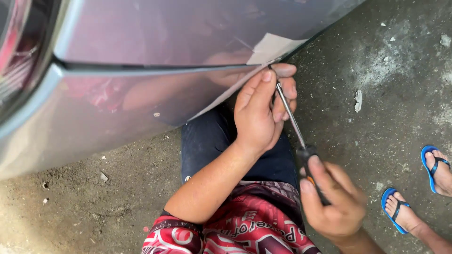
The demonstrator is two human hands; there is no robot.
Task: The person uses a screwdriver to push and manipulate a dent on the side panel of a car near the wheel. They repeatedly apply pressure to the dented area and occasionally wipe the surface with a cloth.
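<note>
Right hand [332, 204] gripping the screwdriver [292, 117], tip at the car panel [141, 37] seam; left hand [261, 110] pinching the shaft near there. I'd keep it square, steady pressure so it won't slip.

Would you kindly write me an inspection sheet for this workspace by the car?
Surface: rough grey concrete floor, dusty.
Job's things: long metal screwdriver with black handle, tip at the seam of the glossy grey car body panel; white patch on the panel edge there.
Clutter: small stone chips and debris on the floor.
Grips: left hand steadies the shaft near the tip; right hand grips the handle.
Cables: nothing seen.
Surroundings: another person's feet in blue flip-flops at right.
</note>
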